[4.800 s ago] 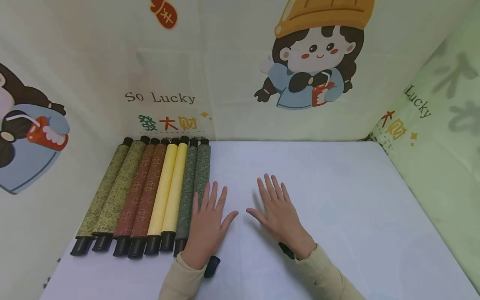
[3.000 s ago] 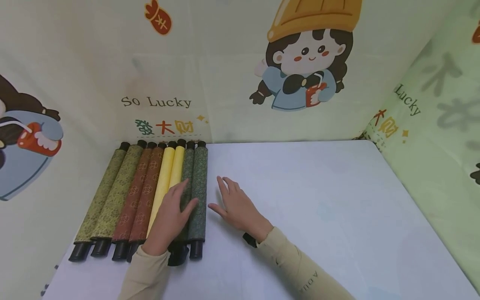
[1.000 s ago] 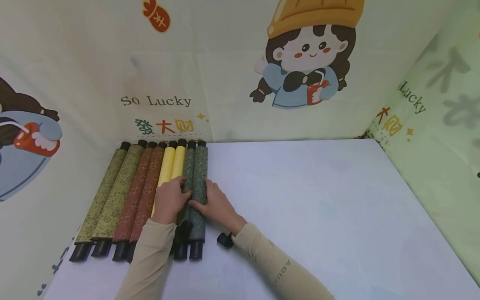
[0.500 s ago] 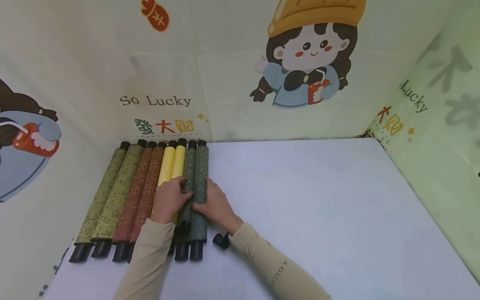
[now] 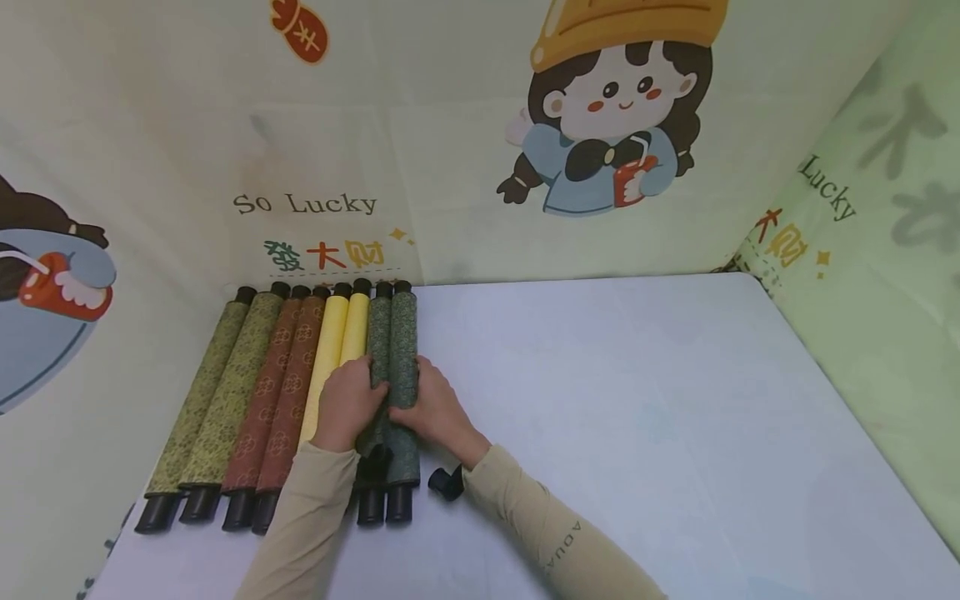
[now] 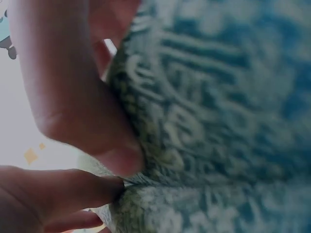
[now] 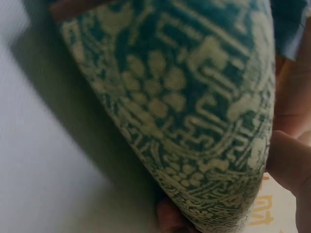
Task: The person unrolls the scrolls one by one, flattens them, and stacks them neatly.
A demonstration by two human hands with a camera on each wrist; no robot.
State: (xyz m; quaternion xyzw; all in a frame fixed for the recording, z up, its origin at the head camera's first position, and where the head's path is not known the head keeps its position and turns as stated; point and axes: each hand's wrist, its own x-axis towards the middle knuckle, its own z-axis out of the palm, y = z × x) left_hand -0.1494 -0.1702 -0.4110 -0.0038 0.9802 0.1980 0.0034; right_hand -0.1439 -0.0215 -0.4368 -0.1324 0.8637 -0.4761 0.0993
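The white tabletop runs to a straight far edge across the frame's right half. At centre-left, the left grip pinches the left green roll and the right grip the right green roll, patterned, cloth-like cylinders with black ends, beside smooth yellow rolls.

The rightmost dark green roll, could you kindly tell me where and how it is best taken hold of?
I would grip the rightmost dark green roll around its middle, with the right hand coming from the right and pinching its two long sides. It is long and round; the table spreads out on its right, while the next dark green roll lies close on its left.
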